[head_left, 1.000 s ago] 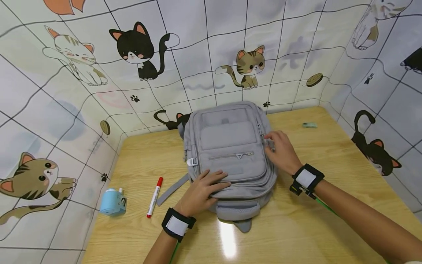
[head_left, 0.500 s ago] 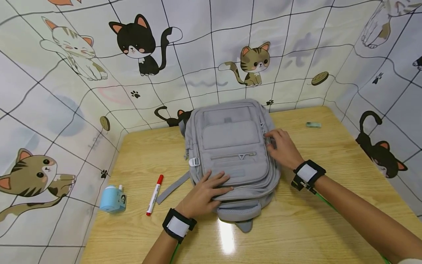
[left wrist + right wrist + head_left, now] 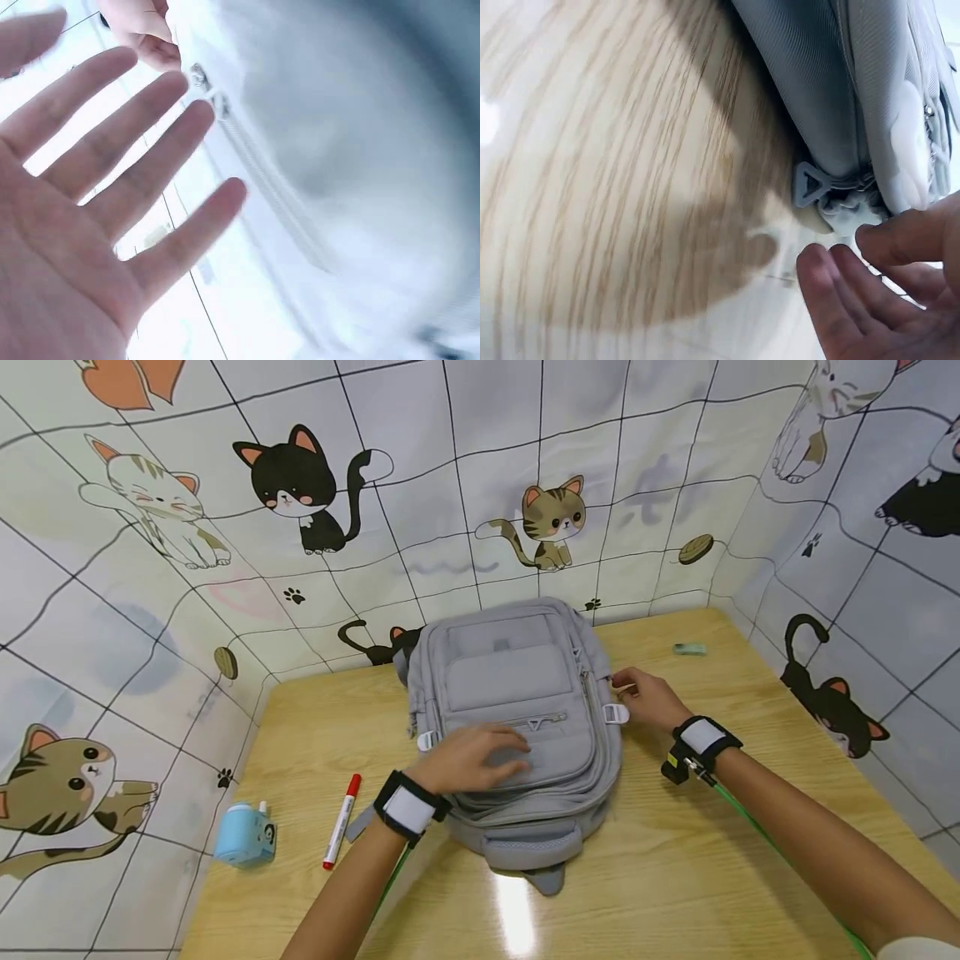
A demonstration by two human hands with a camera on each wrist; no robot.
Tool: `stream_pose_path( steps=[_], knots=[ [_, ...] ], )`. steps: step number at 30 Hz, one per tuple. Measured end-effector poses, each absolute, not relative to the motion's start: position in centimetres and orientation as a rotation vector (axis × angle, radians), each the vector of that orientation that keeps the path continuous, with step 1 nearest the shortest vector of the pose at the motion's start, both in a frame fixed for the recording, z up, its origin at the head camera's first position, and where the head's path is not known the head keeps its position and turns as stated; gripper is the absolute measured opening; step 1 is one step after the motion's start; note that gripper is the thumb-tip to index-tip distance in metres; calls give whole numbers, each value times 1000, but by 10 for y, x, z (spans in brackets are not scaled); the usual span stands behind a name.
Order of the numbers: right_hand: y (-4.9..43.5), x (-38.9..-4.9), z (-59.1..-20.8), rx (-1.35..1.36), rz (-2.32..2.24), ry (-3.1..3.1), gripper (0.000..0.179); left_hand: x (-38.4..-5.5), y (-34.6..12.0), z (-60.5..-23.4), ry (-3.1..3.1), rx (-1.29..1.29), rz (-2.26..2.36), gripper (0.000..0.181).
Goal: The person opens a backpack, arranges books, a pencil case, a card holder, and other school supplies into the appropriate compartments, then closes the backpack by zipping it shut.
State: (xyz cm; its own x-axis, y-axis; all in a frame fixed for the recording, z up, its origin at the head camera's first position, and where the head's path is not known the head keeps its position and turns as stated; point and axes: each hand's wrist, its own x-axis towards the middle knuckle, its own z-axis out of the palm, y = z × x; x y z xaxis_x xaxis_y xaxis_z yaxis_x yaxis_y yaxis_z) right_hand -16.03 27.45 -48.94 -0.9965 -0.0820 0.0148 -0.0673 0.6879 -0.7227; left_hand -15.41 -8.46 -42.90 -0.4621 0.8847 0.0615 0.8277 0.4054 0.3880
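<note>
A grey backpack [image 3: 510, 672] lies front up on the wooden table, its carry handle [image 3: 534, 850] toward the person. Over its lower front is my left hand [image 3: 472, 760], fingers spread; the left wrist view shows the palm [image 3: 67, 247] bare beside the front zipper [image 3: 262, 180]. My right hand [image 3: 652, 700] is at the bag's right side, next to a white buckle [image 3: 616, 714]. In the right wrist view its fingers [image 3: 825, 285] bend loosely with nothing between them, near a grey triangular pull [image 3: 808, 184] at the bag's side.
Left of the backpack lie a red-capped marker [image 3: 342, 821] and a grey strap [image 3: 361, 823]. A light blue pencil sharpener [image 3: 245, 835] stands at the table's left edge. Toward the back right is a small green object [image 3: 689, 649]. Cat-print sheeting [image 3: 420, 468] borders the table.
My left hand has come up from the bag's lower front and moved farther over it. My right hand has left the side zipper for the bag's outer edge, where the white buckle now shows.
</note>
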Motion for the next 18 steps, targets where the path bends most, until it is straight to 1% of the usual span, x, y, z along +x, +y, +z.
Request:
stream_pose_path(
  steps=[4,9,13,16,18],
  knots=[
    [277,-169,-497,-142,-1316,2744,40,-189,-28,-412,2495,1699,398,26],
    [287,-175,-506,-138,-1414,2599,38,-222,49,-400,2463,1882,219,24],
    [291,-177,-508,-157,-1395,2569,27,-236,92,-403,2465,1853,106,27],
    [293,-178,-507,-180,-1368,2553,18,-241,110,-407,2473,1750,25,30],
    [295,-178,-504,-188,-1344,2556,18,-244,118,-410,2473,1686,-7,31]
  ],
)
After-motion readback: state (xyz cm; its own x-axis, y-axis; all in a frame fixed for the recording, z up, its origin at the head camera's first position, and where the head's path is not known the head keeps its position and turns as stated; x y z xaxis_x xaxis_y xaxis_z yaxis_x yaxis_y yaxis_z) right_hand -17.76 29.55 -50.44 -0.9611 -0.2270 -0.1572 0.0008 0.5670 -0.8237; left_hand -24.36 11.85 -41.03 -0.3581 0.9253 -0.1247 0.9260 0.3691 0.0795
